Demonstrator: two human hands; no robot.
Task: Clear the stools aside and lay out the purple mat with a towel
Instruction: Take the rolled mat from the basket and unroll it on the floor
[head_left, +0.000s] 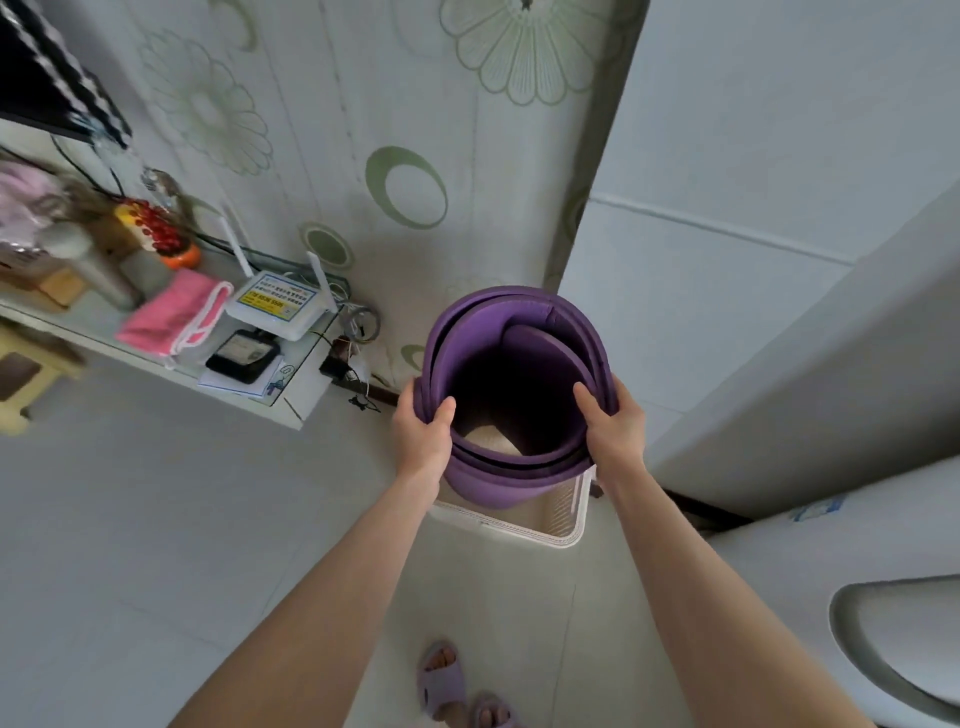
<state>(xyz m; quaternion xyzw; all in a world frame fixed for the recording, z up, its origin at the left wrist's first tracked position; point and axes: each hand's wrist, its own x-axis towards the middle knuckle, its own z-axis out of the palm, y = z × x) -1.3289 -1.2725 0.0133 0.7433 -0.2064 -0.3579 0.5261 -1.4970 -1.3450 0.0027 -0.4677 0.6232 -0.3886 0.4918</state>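
The purple mat (498, 322) is rolled into a loose tube and stands upright with its lower end in a white basket (563, 525) by the wall. I look straight down into its hollow middle. My left hand (423, 431) grips the roll's top rim on the left, thumb inside. My right hand (613, 423) grips the rim on the right, thumb inside as well. A pink towel (174, 317) lies folded on the low shelf (156, 364) to the left. A yellowish stool (26, 374) shows at the far left edge, below the shelf.
The shelf also carries a white router (272, 304), a dark device (241, 356), cables and ornaments. A grey appliance (810, 395) stands close on the right, with a white wall behind. My slippered feet (457, 686) stand on pale floor tiles.
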